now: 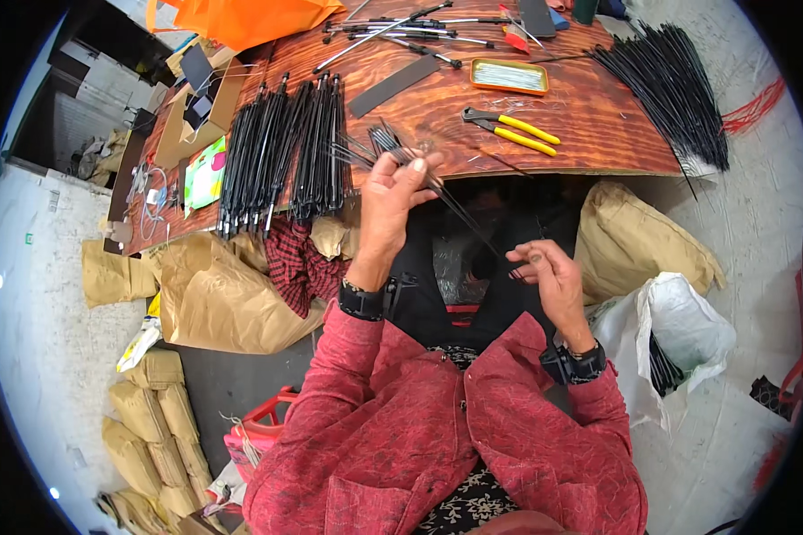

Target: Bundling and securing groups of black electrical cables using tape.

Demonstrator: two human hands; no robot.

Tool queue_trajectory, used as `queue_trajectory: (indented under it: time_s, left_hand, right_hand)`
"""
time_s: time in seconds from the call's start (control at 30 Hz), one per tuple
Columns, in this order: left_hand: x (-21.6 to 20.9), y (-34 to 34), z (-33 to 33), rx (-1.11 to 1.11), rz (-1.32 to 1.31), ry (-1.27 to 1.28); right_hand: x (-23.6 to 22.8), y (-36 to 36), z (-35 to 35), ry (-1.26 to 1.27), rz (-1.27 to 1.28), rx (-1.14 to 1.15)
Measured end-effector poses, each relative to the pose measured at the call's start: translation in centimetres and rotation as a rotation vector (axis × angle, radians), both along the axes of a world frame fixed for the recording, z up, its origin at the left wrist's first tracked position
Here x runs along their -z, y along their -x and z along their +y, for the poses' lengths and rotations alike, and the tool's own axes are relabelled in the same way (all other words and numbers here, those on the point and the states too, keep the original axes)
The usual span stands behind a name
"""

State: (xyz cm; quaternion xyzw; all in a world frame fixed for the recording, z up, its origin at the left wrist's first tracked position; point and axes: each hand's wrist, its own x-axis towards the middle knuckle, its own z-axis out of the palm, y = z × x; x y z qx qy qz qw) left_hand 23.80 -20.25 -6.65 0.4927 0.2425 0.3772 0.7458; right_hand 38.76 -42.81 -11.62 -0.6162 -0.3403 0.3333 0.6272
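My left hand point(389, 198) is raised at the table's front edge, its fingers closed around a small bundle of thin black rods point(459, 212). From that grip the rods slant down to the right, and their upper ends fan out over the table. Close to their lower end is my right hand point(551, 278), with thumb and fingers pinched together. Whatever is between those fingertips is too small to make out. On the table beyond lie yellow-handled pliers point(513, 129) and an orange-rimmed tin point(509, 77) of thin silvery pins. Rows of black rods point(281, 152) lie left of my left hand.
A large fan of black wires point(669, 89) covers the table's right end. Silver-and-black rods point(410, 34) and a dark flat strip point(393, 86) lie farther back. Brown sacks point(227, 294) flank my legs; a white sack point(687, 321) with black rods stands at right.
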Motion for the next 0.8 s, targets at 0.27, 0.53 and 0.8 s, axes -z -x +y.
queue_trajectory:
  time_s: [0.27,0.53,0.8]
  left_hand:
    - [-1.6,-0.5,-1.6,-0.046,-0.029,-0.01]
    - [-1.4,-0.5,-2.3,0.004,0.074,-0.07]
    - [-1.6,-1.2,-4.3,0.168,0.097,-0.048]
  right_hand:
    - [-1.7,1.6,-0.4,0.08,0.013,-0.151]
    - [-2.1,1.6,0.0,0.039,-0.117,-0.415]
    - [-5.7,2.3,4.3,0.038,-0.07,-0.337]
